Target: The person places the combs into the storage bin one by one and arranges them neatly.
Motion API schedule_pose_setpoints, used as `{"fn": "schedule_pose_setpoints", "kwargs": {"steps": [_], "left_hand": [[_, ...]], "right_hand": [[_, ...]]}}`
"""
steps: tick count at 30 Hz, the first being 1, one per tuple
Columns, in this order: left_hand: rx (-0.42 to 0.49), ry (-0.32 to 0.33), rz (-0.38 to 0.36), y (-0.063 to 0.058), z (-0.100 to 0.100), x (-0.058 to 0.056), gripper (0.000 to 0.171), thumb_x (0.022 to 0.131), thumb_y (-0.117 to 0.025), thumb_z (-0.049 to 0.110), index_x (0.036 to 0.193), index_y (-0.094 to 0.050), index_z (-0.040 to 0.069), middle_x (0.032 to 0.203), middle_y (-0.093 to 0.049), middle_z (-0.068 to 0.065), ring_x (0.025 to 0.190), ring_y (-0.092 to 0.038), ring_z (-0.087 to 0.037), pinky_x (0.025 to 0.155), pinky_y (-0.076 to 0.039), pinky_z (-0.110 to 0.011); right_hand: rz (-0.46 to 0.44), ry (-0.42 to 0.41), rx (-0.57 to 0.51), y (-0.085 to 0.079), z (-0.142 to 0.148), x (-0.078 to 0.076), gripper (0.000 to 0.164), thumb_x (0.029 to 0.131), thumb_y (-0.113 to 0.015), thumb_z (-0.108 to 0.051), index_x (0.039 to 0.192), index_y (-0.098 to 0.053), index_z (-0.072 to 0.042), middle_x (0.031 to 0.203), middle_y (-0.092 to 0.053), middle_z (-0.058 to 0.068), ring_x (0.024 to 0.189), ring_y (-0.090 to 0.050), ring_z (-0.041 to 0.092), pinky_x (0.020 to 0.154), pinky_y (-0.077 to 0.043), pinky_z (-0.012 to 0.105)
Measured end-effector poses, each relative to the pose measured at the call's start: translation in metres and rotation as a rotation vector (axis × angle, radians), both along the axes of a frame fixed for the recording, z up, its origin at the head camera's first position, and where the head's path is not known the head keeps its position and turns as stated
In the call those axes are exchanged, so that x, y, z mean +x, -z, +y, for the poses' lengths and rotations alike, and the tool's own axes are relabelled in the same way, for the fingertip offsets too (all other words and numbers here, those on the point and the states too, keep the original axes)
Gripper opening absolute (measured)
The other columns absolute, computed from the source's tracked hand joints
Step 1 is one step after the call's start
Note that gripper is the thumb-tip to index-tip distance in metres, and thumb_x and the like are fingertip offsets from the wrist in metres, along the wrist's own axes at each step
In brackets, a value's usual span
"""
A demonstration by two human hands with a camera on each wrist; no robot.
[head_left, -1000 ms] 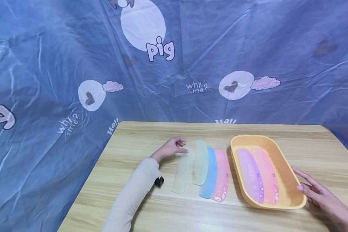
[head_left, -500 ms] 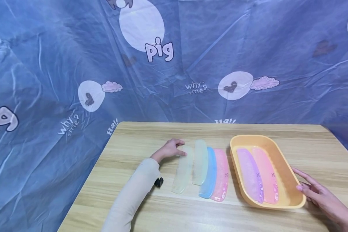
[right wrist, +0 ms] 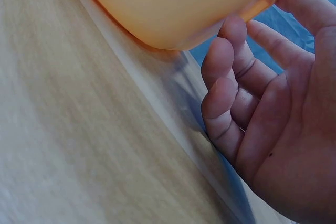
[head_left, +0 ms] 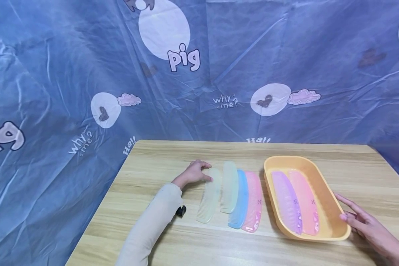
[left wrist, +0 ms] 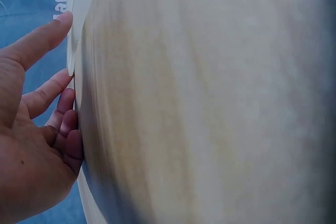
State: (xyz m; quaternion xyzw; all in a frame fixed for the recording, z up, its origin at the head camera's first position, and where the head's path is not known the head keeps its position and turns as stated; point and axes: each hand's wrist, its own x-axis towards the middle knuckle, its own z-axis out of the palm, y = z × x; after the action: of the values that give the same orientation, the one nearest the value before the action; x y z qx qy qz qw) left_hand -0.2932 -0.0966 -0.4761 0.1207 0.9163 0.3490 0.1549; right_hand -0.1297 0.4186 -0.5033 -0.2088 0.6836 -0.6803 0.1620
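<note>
My left hand (head_left: 194, 173) is at the far end of a pale yellow-green comb (head_left: 210, 199) lying on the table. In the left wrist view, thumb and index finger stand apart at the edge of the comb (left wrist: 79, 22); the other fingers curl near the tabletop. Beside it lie a second pale comb (head_left: 230, 184), a blue comb (head_left: 241, 203) and a pink comb (head_left: 254, 199). My right hand (head_left: 362, 221) holds the right wall of an orange-yellow tray (head_left: 330, 207), thumb over the rim. Inside the tray are a purple comb (head_left: 287, 203) and another pink comb (head_left: 304, 203).
A small black object (head_left: 181, 211) shows beside the left sleeve (head_left: 153, 221). Everything rests on a wood-grain table (head_left: 232, 247). Behind its far edge hangs a blue printed cloth (head_left: 186, 111).
My left thumb and fingers have shifted slightly left and nearer along the pale comb, which stays in place. The right hand and the tray have not visibly moved.
</note>
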Motion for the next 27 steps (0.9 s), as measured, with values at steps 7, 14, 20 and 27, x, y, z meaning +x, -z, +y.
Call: {"fn": "schedule_pose_setpoints", "kwargs": {"steps": [7,14,20,27], "left_hand": [[0.013,-0.019,-0.012,0.0005,-0.0001,0.0018,0.057,0.073,-0.084,0.03,0.124,-0.064,0.013,0.125,-0.06,-0.007,0.12,-0.044,-0.026,0.106,-0.038,-0.042],[-0.014,-0.009,-0.031,-0.0015,-0.0005,0.0028,0.054,0.074,-0.084,0.029,0.122,-0.064,0.012,0.125,-0.059,-0.007,0.122,-0.043,-0.027,0.106,-0.037,-0.042],[-0.018,0.022,-0.044,-0.0032,-0.0022,0.0026,0.052,0.074,-0.084,0.027,0.119,-0.063,0.01,0.122,-0.059,-0.007,0.12,-0.045,-0.026,0.106,-0.038,-0.041],[-0.02,0.075,-0.05,-0.0053,-0.0027,0.0046,0.051,0.072,-0.083,0.02,0.116,-0.062,0.005,0.116,-0.06,-0.009,0.113,-0.048,-0.025,0.104,-0.038,-0.039]], "right_hand": [[0.002,-0.004,-0.019,0.0024,-0.0013,0.0023,0.068,0.1,-0.024,0.01,0.153,-0.02,-0.032,0.125,-0.064,-0.013,0.108,-0.063,0.004,0.083,-0.052,0.017],[0.007,-0.011,-0.04,0.0044,-0.002,0.004,0.068,0.1,-0.023,0.01,0.154,-0.019,-0.03,0.128,-0.061,-0.014,0.111,-0.062,0.003,0.086,-0.051,0.016],[-0.001,0.026,-0.001,0.0036,-0.0018,0.0065,0.067,0.101,-0.025,0.009,0.153,-0.02,-0.033,0.127,-0.06,-0.019,0.111,-0.06,-0.001,0.085,-0.05,0.014],[-0.007,0.03,-0.003,0.0035,-0.0019,0.0094,0.067,0.101,-0.024,0.009,0.153,-0.02,-0.032,0.127,-0.059,-0.019,0.111,-0.06,-0.001,0.085,-0.049,0.013]]}}
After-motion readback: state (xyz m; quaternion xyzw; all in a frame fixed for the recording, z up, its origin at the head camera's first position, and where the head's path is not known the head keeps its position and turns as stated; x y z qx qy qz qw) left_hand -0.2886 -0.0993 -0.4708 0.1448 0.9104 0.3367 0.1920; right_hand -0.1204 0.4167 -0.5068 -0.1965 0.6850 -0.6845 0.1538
